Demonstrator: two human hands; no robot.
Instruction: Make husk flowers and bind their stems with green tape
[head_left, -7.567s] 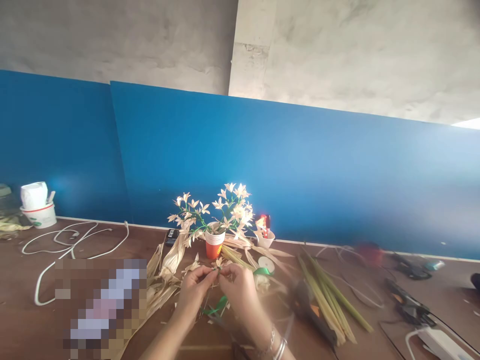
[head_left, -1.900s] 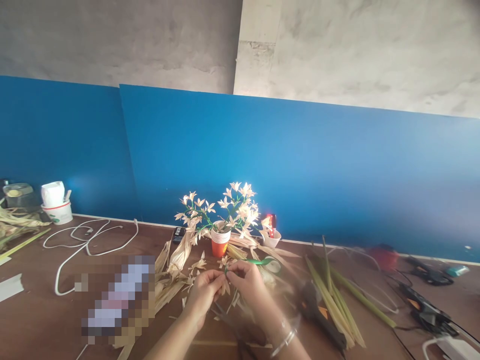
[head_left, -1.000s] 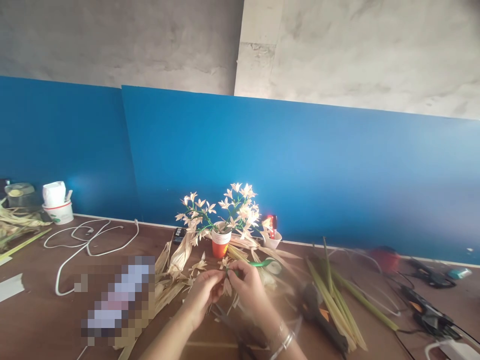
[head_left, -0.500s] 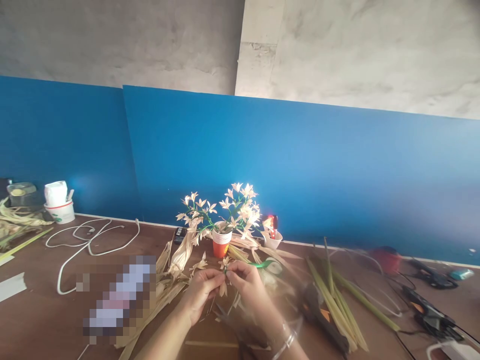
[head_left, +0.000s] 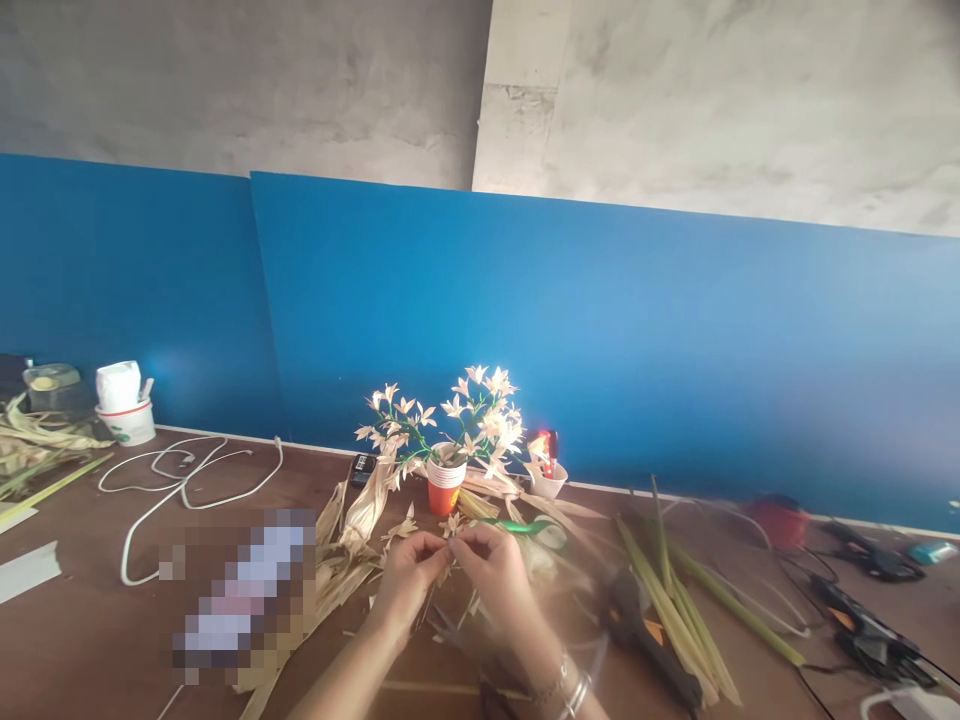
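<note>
Head view, pale flower [head_left: 451,525], papery, pointed-petalled, partly hidden

Fairly bright, hazy light; glare on blue panel [head_left: 600,330] & pale flowers [head_left: 493,424]. Wall [head_left: 225,80] dimmer upper L. Counter [head_left: 772,690] blurry lower R, pixelated patch [head_left: 244,595] lower L.

Flowers [head_left: 491,425] stand in a cup [head_left: 444,494] on the table [head_left: 97,640], left of stalks [head_left: 679,615].

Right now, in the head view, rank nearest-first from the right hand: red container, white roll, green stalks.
1. White roll, just right of the right hand.
2. Green stalks, farther right.
3. Red container, at the back right.
</note>
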